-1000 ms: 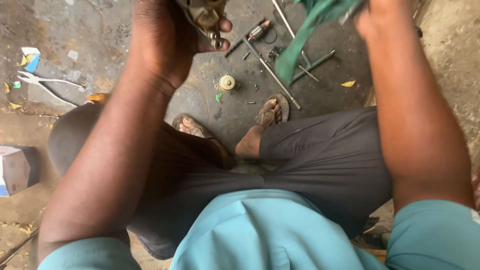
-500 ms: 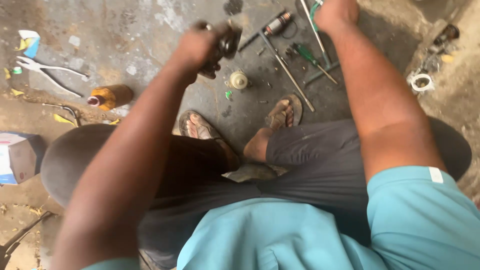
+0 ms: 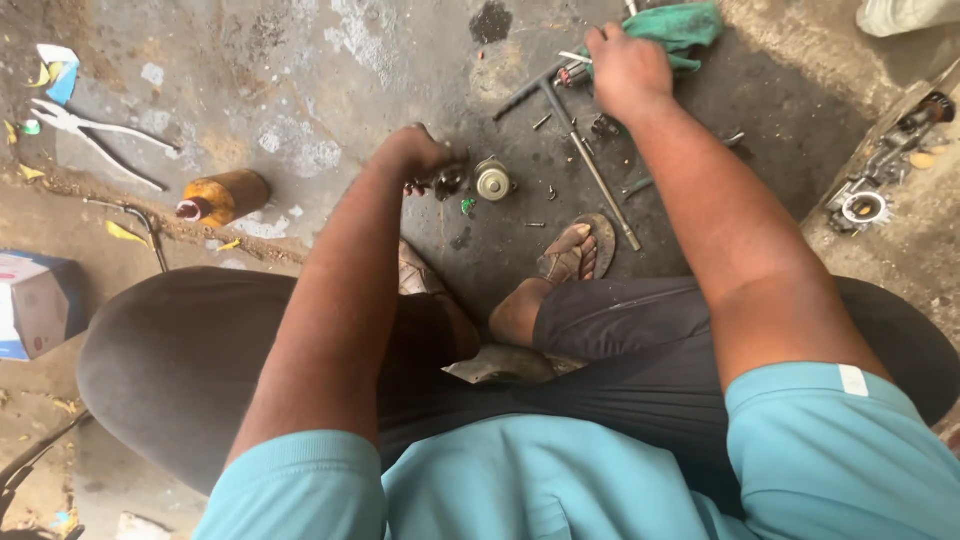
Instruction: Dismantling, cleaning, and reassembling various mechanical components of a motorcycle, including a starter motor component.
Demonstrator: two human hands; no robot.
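At the far left, a small cardboard box [image 3: 35,302] was seen on the dirty floor [image 3: 300,90]. Above it, a pair of pliers [image 3: 95,140] was laid flat, with the handles spread apart. Just to the right, an orange bottle [image 3: 225,195] was found lying on its side, and a bent metal rod [image 3: 140,225] was placed near it.

In the middle, the left hand [image 3: 420,155] was held low over the floor. Its fingers [image 3: 435,170] were closed around a small dark metal part [image 3: 447,182]. That part was kept down by the floor, just beside a little round metal piece [image 3: 492,180]. A tiny green bit [image 3: 467,205] was seen close below them. Two feet in sandals [image 3: 575,250] were set on the floor under the hands.

Further right, a long T-shaped wrench [image 3: 585,165] was laid on the floor, with small screws scattered around it. The right hand [image 3: 625,70] was pressed down at the top of the wrench, touching a green rag [image 3: 680,25]. Its fingers were curled, but it could not be told what was gripped under them.

At the far right, a round metal ring [image 3: 862,208] was seen among other small parts.
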